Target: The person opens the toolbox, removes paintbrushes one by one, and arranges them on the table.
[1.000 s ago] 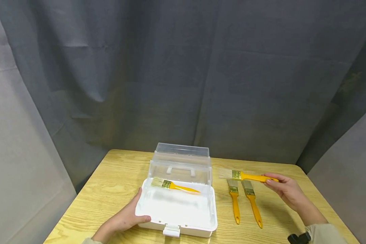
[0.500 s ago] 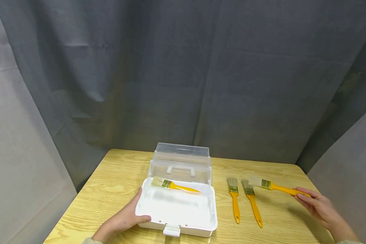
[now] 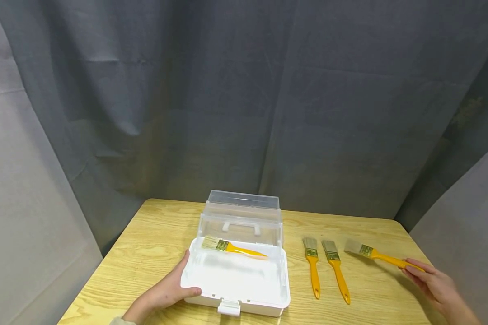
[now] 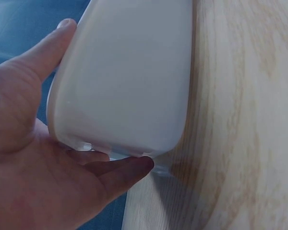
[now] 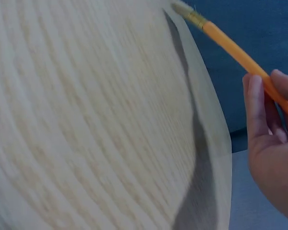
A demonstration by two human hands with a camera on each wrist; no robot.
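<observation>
My right hand [image 3: 433, 285] pinches the end of a yellow-handled paintbrush [image 3: 380, 255] at the table's right side. Its pale bristles point left, and in the right wrist view the brush [image 5: 235, 50] slants over its shadow. My left hand [image 3: 166, 285] grips the left end of a white plastic box [image 3: 284, 289], thumb at the front corner; the left wrist view has the fingers bent round the box's end [image 4: 129, 76]. The clear lid [image 3: 244, 205] stands raised at the back. Another paintbrush [image 3: 237, 249] lies across the rear of the box, bristles left.
Two more paintbrushes, a left one [image 3: 311, 266] and a right one [image 3: 336, 271], lie side by side right of the box, bristles away from me. The wooden table [image 3: 154, 239] backs onto a dark grey curtain [image 3: 244, 108]. A white latch [image 3: 229, 308] sticks out in front.
My right hand has carried its paintbrush right and nearer me, from over the two loose brushes to beside them, and lower. The left hand and box have stayed put.
</observation>
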